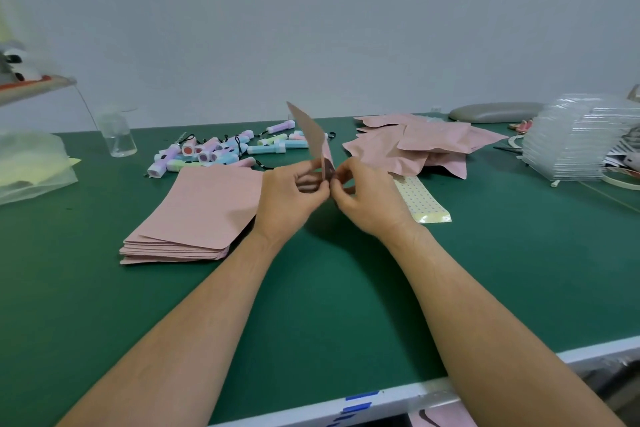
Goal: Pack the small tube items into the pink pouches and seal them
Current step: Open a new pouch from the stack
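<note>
A pink pouch (309, 132) stands on edge above the green table, seen nearly side-on. My left hand (289, 199) pinches its lower edge from the left, and my right hand (367, 199) pinches the same edge from the right, fingertips almost meeting. A flat stack of empty pink pouches (194, 215) lies to the left of my hands. Behind it sits a heap of small pastel tubes (221, 152) with black loops. A loose pile of puffed pink pouches (422, 146) lies at the back right. Whether a tube is inside the held pouch is hidden.
A yellow dotted sticker sheet (424, 199) lies just right of my right hand. A clear bottle (117, 135) stands at the back left beside a plastic bag (31, 166). Stacked clear trays (575, 142) fill the right end. The table's white front edge (398, 399) runs below.
</note>
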Motion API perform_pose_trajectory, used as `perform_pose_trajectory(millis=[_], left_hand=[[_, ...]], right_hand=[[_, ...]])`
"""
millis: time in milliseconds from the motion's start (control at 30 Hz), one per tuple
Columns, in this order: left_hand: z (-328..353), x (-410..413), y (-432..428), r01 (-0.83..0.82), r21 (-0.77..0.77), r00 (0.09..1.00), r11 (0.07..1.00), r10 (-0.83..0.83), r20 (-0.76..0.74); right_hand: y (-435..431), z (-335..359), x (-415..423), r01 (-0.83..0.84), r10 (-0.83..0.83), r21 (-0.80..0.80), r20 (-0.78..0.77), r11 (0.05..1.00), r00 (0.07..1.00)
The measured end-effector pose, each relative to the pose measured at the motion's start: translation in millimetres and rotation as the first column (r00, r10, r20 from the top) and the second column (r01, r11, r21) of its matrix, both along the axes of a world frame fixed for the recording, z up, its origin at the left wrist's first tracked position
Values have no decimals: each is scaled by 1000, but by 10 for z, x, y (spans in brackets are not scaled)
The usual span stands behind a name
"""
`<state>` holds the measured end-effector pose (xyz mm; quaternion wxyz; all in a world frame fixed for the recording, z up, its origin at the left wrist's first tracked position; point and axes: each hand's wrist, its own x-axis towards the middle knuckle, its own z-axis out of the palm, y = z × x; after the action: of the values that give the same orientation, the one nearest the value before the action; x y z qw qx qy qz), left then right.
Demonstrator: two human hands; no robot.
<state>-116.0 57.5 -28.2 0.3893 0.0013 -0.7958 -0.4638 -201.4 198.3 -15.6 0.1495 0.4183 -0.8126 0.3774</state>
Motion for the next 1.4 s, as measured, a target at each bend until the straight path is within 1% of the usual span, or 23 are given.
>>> perform_pose_trajectory(millis=[67,133,200,267,400,500,633,733,833,933,1000,1100,1233,1300,1400], left_hand=[[1,13,20,-38,-34,999,999,37,-17],[7,25,43,-121,-76,993,990,120,-21],[7,30,71,-246,-201,968,948,251,-1],[-2,17,124,-315,-287,942,905,334,20],[44,-11,143,-304,-339,933,890,351,84],[70,-10,101,-290,-357,936,888,341,90],[88,-3,71,-321,-302,935,897,351,50],[82,4,48,-321,-228,936,919,345,71],[69,19,35,-283,-135,950,949,297,95],[80,27,64,-277,-138,954,951,289,76],[96,24,68,-247,-116,965,962,256,65],[117,45,55,-154,-46,983,987,158,92],[153,64,47,-114,-122,973,986,136,185],[152,64,57,-124,-153,969,980,153,192],[117,84,78,-166,-296,960,941,223,169]], right_hand=[[-11,-24,-9,4,2,73,-86,997,996],[-36,-31,3,4,12,117,-137,993,990],[-74,-23,13,4,18,142,-153,990,988],[-102,-15,27,26,-3,137,-168,990,986],[-86,9,32,75,-41,136,-237,988,971],[-90,24,26,88,-47,134,-284,987,958],[-165,15,71,41,-26,64,-215,997,976],[-176,28,82,2,0,17,-157,1000,988],[-132,33,52,-61,58,-17,-107,998,993],[-116,18,37,-58,55,-38,-90,998,994],[-111,0,19,-46,43,-55,-60,997,997],[-68,-33,-34,-68,69,-56,22,996,997],[-57,-49,-36,-81,83,-42,49,996,995],[-76,-45,-22,-75,77,-49,47,996,996],[-86,-25,-2,-64,64,-51,14,997,998]])
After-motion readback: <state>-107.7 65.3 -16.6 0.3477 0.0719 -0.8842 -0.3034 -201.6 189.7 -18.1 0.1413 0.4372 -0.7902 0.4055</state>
